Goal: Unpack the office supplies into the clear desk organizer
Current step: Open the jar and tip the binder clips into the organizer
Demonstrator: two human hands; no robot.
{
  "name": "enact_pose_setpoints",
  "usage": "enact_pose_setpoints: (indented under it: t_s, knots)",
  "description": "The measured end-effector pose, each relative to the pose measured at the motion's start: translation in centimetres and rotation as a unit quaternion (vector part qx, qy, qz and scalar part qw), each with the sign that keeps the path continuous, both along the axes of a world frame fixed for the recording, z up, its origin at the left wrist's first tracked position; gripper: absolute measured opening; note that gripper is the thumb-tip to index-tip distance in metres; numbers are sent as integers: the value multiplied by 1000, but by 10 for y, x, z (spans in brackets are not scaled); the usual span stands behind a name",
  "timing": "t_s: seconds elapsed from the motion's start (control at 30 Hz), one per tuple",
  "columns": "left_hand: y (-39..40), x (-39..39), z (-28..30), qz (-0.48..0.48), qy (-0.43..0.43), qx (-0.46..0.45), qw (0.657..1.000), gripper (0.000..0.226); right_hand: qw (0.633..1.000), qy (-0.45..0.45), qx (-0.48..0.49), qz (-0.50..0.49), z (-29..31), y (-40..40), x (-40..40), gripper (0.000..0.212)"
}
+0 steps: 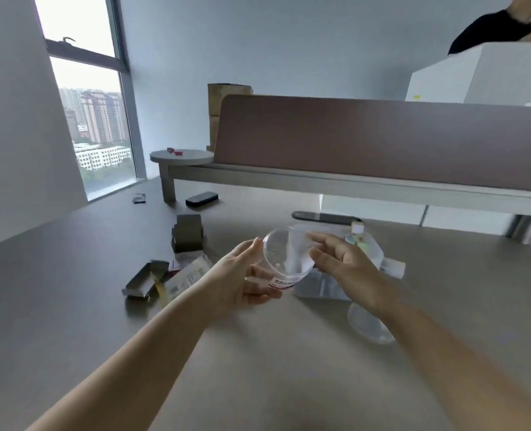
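My left hand [242,279] holds a round clear plastic tub [284,258] with a red and white label, tilted so its open mouth faces me. It looks almost empty, with one small white bit inside. My right hand [348,269] is at the tub's right rim, fingers spread and touching it. Behind my right hand stands the clear desk organizer [373,255], with pastel items in its far compartment and dark items lower down. The tub's clear lid [369,325] lies on the desk under my right wrist.
Left of the tub lie opened small boxes [188,236], a flat grey tin [146,279] and paper packaging [186,276]. A black case [201,199] and a foil packet [139,198] sit farther back. A brown partition [382,138] closes the desk's far side.
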State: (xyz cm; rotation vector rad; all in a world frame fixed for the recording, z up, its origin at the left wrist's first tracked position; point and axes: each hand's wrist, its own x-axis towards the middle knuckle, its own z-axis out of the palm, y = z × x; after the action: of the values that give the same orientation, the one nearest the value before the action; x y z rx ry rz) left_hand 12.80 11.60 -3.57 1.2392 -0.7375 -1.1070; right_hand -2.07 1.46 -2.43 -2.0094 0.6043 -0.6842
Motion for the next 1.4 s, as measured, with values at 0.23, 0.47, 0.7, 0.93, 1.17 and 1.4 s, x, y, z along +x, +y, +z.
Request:
enact_pose_setpoints:
  t_s: [0.23,0.47,0.7,0.93,1.17,1.4]
  knots:
    - [34,-16,-48,77,-27,70,994,26,969,137,-82,-188,-74,1,-68,45]
    - [45,-10,-47,183,-282,136,932,33,942,246,-181,-135,-81,13,-68,43]
    - [45,-17,-52,146,-520,115,834,101,933,269,-236,-44,-79,35,-37,47]
    - [40,14,-61,249,-539,128,794,88,924,279,-259,-14,-80,40,-2,50]
    - [44,59,-60,252,-568,154,768,83,909,303,-283,50,-78,37,55,55]
    - [46,61,-60,231,-613,88,750,89,927,259,-268,40,-77,31,63,62]
